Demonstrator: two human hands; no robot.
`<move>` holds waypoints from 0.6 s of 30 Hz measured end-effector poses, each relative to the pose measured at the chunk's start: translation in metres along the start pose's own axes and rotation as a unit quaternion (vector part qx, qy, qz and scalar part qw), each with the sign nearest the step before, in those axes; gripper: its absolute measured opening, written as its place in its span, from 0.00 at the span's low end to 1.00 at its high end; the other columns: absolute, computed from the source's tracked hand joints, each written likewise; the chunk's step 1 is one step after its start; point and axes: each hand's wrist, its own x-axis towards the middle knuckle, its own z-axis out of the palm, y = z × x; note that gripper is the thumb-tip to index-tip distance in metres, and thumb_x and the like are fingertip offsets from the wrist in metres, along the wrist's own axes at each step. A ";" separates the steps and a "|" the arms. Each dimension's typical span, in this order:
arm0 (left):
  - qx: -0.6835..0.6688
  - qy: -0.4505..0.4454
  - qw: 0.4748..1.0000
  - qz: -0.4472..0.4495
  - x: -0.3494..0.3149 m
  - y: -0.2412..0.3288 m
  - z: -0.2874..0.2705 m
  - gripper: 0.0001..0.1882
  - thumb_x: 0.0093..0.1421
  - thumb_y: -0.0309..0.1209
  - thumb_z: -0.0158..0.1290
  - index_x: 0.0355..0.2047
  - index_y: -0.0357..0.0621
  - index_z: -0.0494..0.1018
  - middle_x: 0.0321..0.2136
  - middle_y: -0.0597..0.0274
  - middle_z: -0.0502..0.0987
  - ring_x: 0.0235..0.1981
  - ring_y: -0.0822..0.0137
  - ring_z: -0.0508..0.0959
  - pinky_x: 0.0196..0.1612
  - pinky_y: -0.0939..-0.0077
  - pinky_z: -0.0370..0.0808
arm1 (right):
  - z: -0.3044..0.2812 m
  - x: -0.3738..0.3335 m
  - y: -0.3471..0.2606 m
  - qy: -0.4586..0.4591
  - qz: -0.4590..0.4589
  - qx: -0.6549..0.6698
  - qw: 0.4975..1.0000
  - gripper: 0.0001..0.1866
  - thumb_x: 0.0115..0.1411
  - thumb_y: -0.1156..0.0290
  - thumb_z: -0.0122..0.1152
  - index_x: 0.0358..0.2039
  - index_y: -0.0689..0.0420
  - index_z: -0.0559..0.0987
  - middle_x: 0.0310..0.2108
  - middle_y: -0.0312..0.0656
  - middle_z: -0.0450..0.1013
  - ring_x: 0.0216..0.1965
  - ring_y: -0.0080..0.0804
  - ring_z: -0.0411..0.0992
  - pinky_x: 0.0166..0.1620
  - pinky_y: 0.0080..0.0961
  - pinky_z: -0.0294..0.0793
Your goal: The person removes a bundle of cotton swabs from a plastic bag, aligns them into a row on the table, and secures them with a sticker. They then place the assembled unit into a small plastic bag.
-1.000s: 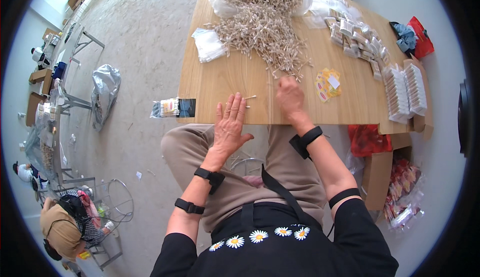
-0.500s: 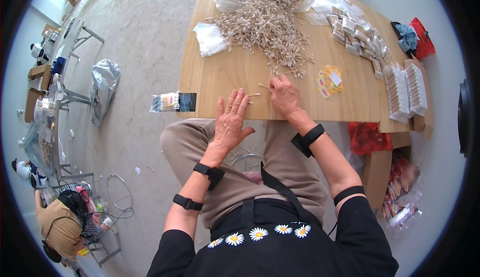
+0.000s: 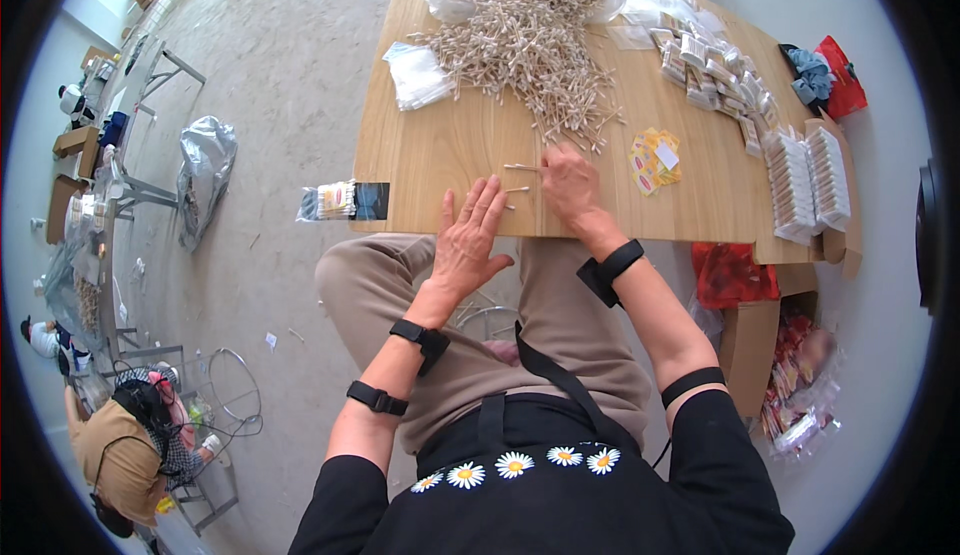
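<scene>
My left hand (image 3: 467,233) lies with its fingers stretched out at the front edge of the wooden table (image 3: 660,220). Cotton swabs (image 3: 518,189) stick out from beneath or beside its fingertips; the rest of them is hidden. My right hand (image 3: 572,185) is just to the right, closed in a pinch on a cotton swab (image 3: 521,167) whose tip points left toward the other hand. I cannot tell whether more than one swab is in that pinch. Beyond both hands spreads a large heap of loose cotton swabs (image 3: 530,50), its near end close to my right hand.
Yellow cards (image 3: 645,177) lie right of my right hand. Small filled packs (image 3: 705,80) are piled farther right, beside rows of packs (image 3: 793,190). Clear bags (image 3: 418,77) lie left of the heap. A swab pack (image 3: 328,201) overhangs the left edge. Another person (image 3: 130,445) sits at lower left.
The swab in my right hand now lies more level, pointing left. Another swab tip shows by my left fingers. My left hand stays almost in place.
</scene>
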 end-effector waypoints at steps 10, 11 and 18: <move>0.005 0.019 1.000 0.008 -0.001 -0.003 0.003 0.58 0.37 0.43 0.73 0.68 0.44 0.56 0.71 0.57 0.55 0.72 0.58 0.54 0.71 0.43 0.45 | -0.001 0.000 0.009 0.036 0.008 0.066 0.997 0.05 0.58 0.73 0.56 0.30 0.55 0.80 0.37 0.49 0.74 0.38 0.51 0.76 0.42 0.43 0.76; 0.009 0.018 1.000 0.009 -0.001 -0.002 0.003 0.58 0.37 0.43 0.73 0.68 0.44 0.56 0.71 0.57 0.55 0.72 0.58 0.54 0.72 0.44 0.45 | 0.001 0.003 0.008 0.042 0.002 0.067 0.997 0.04 0.58 0.73 0.56 0.30 0.55 0.80 0.37 0.49 0.74 0.38 0.51 0.76 0.42 0.43 0.76; 0.007 0.003 1.000 0.001 0.000 -0.003 0.003 0.58 0.38 0.44 0.73 0.68 0.46 0.56 0.71 0.59 0.54 0.73 0.60 0.53 0.72 0.45 0.43 | 0.006 0.000 -0.024 0.053 -0.030 0.104 0.993 0.04 0.57 0.77 0.56 0.30 0.56 0.80 0.37 0.47 0.74 0.38 0.52 0.77 0.41 0.43 0.77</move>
